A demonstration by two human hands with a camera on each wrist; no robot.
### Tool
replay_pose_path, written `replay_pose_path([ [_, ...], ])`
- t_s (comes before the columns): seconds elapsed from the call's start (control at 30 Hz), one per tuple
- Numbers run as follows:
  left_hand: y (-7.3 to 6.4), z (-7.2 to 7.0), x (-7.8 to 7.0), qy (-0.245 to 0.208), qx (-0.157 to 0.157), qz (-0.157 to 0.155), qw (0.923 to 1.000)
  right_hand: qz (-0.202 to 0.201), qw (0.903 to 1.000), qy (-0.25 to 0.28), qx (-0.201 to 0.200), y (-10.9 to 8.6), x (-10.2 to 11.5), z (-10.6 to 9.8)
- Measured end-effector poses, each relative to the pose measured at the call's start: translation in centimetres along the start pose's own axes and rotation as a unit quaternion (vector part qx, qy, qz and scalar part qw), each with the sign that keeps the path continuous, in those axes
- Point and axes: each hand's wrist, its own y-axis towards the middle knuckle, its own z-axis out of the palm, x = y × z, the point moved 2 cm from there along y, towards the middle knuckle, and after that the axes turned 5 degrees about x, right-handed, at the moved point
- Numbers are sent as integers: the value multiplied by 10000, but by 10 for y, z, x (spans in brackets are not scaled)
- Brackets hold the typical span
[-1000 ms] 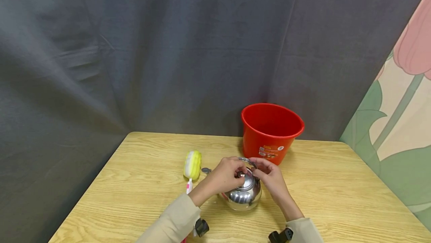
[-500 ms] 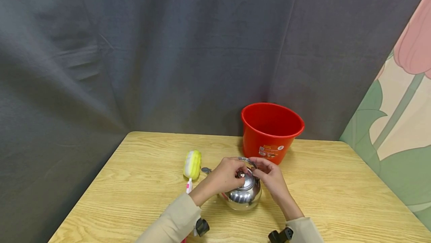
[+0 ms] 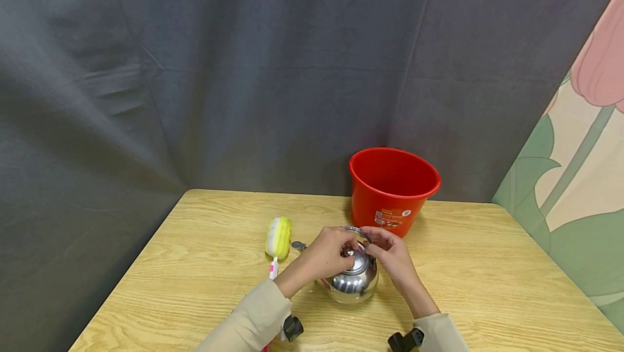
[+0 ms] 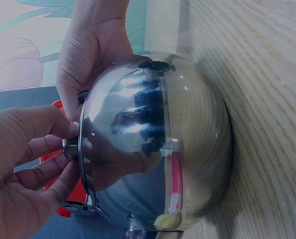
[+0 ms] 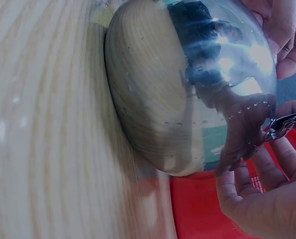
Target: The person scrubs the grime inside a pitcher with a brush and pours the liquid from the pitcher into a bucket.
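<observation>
A shiny stainless steel kettle (image 3: 352, 287) stands upright on the table. Its lid knob (image 4: 71, 148) sits between the thumb and fingers of my left hand (image 3: 327, 254), which pinch it. My right hand (image 3: 391, 257) is at the kettle's right side, holding the end of the raised metal handle (image 3: 362, 233) between thumb and fingers. In the right wrist view, the handle's hinge (image 5: 282, 126) shows between the thumb and fingers of that hand, and some fingertips rest against the kettle's body. The lid appears seated on the kettle. The spout (image 3: 298, 246) points to the far left.
Behind the kettle stands a red bucket (image 3: 370, 208). A brush with a yellow and white sponge head (image 3: 279, 237) lies left of the kettle, its handle partly under my left sleeve. A grey curtain (image 3: 273, 81) hangs beyond the wooden table (image 3: 219, 243).
</observation>
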Motion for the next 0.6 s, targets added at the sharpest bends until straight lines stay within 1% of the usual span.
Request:
replay_pose_path([
  [0.23, 1, -2, -1, -89, -28, -35, 10000, -26, 9999, 96, 84, 0, 1, -1],
  [0.6, 0, -5, -4, -106, -43, -57, 9999, 31, 10000, 74, 30, -1, 1, 0],
])
